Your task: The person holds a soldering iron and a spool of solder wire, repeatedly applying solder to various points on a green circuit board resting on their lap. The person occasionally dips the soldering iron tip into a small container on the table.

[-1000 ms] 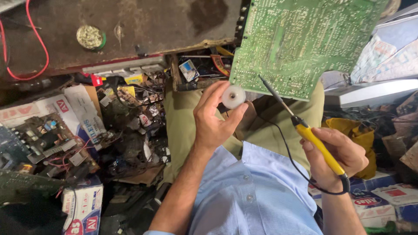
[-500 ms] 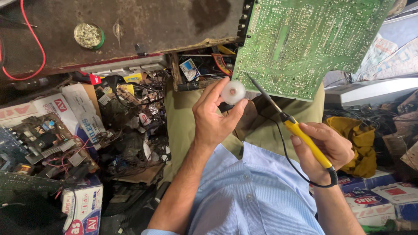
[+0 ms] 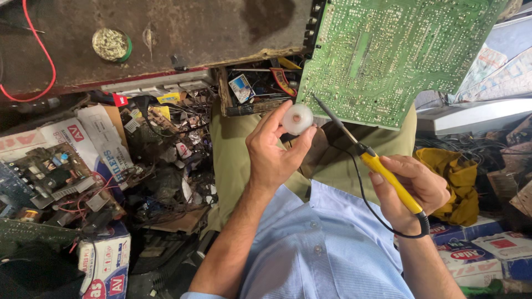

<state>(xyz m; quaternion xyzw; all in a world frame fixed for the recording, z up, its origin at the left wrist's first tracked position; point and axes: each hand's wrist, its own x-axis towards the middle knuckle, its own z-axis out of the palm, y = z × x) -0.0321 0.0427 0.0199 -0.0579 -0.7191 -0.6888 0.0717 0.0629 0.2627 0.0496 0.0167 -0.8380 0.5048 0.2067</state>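
Soldering iron (image 3: 388,177) beside white spool (image 3: 298,118)

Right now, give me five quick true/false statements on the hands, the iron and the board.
1. The left hand holds a small white spool at its fingertips. True.
2. The right hand grips a red screwdriver. False: it holds a yellow-handled soldering iron.
3. The iron's tip points up toward the lower left edge of the green circuit board. True.
4. The circuit board lies flat on the floor. False: it is propped over the person's lap, solder side to the camera.
5. A red wire loops across the dark benchtop at upper left. True.
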